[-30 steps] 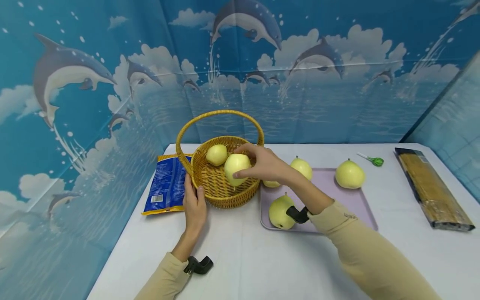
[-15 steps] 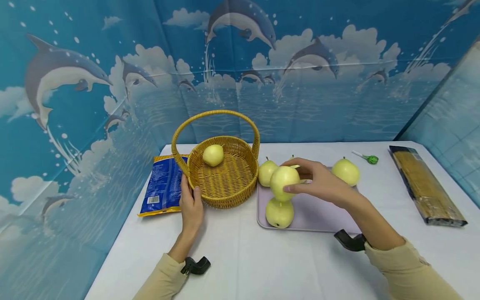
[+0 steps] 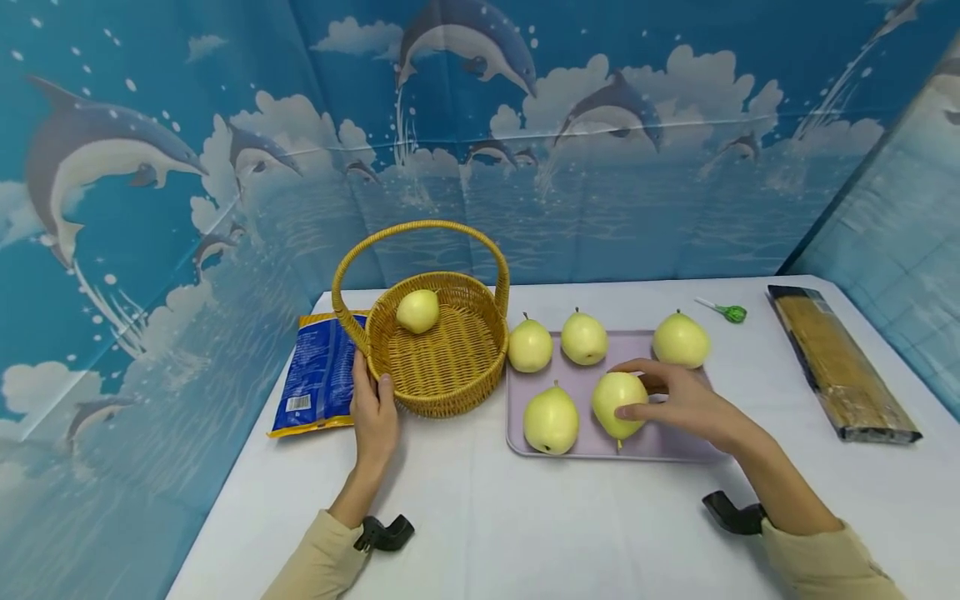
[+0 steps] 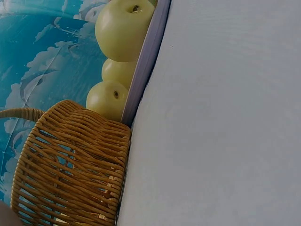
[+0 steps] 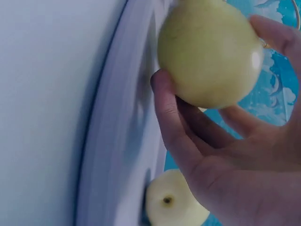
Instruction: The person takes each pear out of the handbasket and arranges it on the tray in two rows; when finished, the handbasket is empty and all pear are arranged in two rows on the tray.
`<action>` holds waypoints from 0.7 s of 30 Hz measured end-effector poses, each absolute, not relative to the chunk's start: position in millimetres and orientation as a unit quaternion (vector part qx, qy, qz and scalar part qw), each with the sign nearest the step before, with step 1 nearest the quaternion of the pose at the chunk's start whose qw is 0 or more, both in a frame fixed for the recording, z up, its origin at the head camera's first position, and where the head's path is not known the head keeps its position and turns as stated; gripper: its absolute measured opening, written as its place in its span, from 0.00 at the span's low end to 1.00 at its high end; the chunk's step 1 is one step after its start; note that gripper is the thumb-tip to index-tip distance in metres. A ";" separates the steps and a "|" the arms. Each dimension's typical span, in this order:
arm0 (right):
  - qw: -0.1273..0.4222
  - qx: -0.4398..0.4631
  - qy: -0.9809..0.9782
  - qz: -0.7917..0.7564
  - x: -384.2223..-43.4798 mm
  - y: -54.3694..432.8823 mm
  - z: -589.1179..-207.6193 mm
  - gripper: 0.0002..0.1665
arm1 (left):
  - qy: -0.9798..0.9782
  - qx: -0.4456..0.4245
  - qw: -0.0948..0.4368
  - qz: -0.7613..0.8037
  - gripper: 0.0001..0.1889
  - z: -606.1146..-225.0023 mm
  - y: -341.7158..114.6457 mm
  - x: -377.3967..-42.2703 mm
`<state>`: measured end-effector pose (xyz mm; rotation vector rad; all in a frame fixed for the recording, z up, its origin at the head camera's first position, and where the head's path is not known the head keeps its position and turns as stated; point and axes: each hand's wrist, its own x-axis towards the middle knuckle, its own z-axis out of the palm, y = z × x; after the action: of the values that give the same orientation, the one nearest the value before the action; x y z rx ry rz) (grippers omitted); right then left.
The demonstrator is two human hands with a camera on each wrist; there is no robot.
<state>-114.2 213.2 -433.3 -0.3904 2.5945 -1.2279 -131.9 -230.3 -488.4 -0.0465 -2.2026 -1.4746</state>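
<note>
Yellow-green in the right hand (image 3: 681, 405): pinches a pear (image 3: 611, 400) over the tray (image 3: 667, 443), now away from above the basket (image 3: 450, 354), probably being taken out; rests straight-fingered left hand (image 3: 375, 421) against basket, with one other pear (image 3: 417, 311) inside.

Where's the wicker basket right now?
In the head view, the wicker basket stands just left of the purple tray, with the left hand at its near-left side.
</note>
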 end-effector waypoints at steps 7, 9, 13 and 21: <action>0.125 -0.152 0.891 -0.410 -116.2 216.5 -439.5 0.41 | -0.806 -0.015 0.246 -0.538 0.33 -489.6 -230.1 -132.7; 0.122 -0.152 0.890 -0.412 -117.9 217.1 -439.1 0.42 | -0.808 -0.011 0.246 -0.535 0.32 -488.6 -230.7 -132.2; 0.119 -0.149 0.886 -0.422 -120.6 219.0 -438.2 0.45 | -0.808 -0.018 0.247 -0.534 0.32 -486.3 -230.5 -131.9; 0.112 -0.152 0.872 -0.451 -120.6 217.5 -438.6 0.43 | -0.807 -0.024 0.250 -0.534 0.32 -487.6 -230.5 -132.4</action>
<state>-120.6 217.5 -438.6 -0.4457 2.5614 -1.3237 -132.4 -230.5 -487.6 -0.0659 -2.1983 -1.4537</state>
